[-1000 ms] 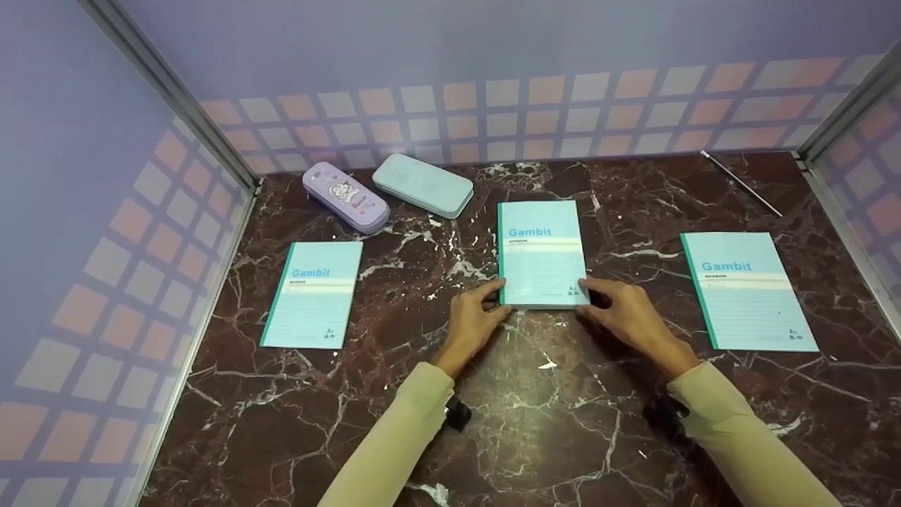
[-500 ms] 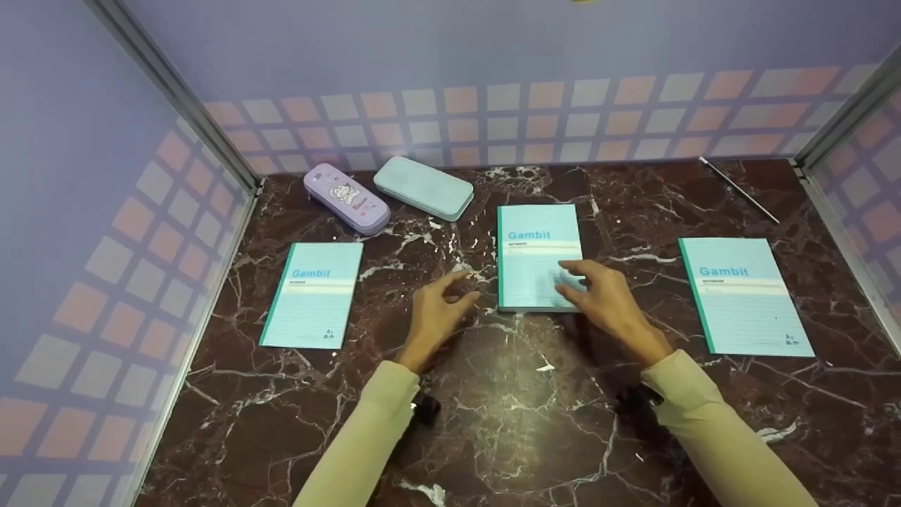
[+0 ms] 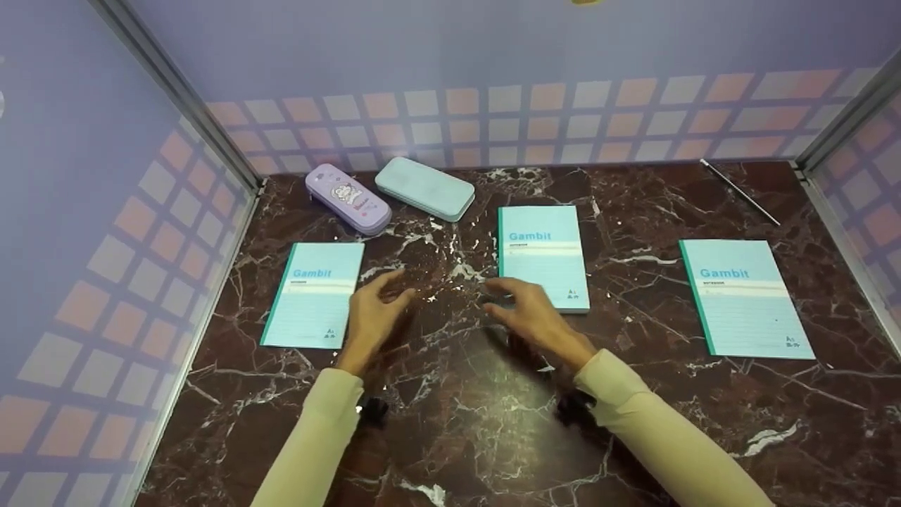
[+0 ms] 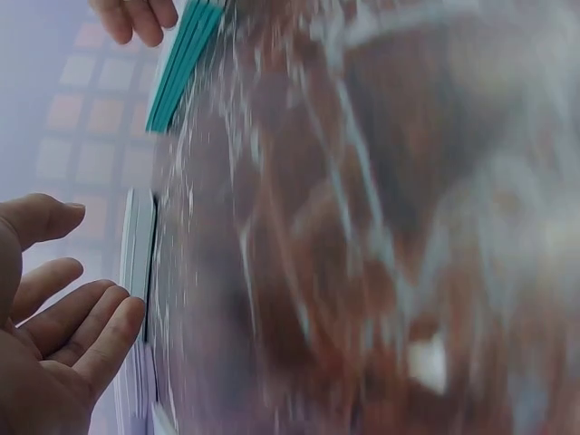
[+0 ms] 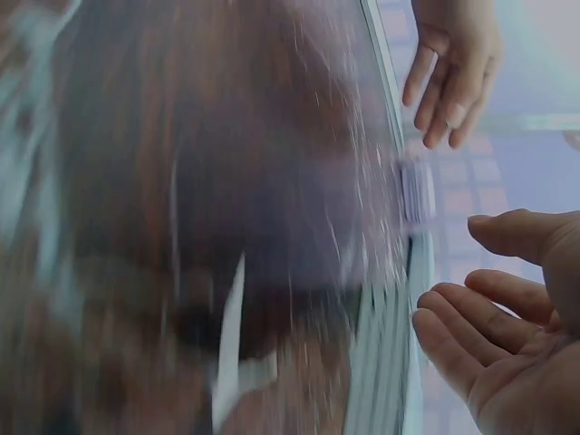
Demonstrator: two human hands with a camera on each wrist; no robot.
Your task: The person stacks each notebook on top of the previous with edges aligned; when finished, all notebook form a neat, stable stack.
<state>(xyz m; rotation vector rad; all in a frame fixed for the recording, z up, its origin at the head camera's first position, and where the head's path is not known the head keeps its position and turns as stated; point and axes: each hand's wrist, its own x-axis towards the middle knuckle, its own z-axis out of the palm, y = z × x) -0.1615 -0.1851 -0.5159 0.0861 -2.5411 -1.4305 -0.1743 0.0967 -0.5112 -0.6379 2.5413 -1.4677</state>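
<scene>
The stack (image 3: pixel 542 260) of notebooks lies flat on the table (image 3: pixel 457 422); in the head view the right hand (image 3: pixel 531 313) covers its near left corner, contact undetermined. The right hand's thumb and fingers stand apart. The left hand (image 3: pixel 376 310), likewise spread, is left of the stack, overlapping in view the right edge of the left notebook (image 3: pixel 313 296). Marble shows along the stack's near side and between it and the right notebook (image 3: pixel 746 303) to its right. Left of the stack and farther back lie the pale case (image 3: pixel 425 188) and purple case (image 3: pixel 348 199); farther back and right, a thin rod (image 3: pixel 739 191). All three notebook covers read "Gambit" and "NOTEBOOK"; the purple case's red lettering is too small to read.
</scene>
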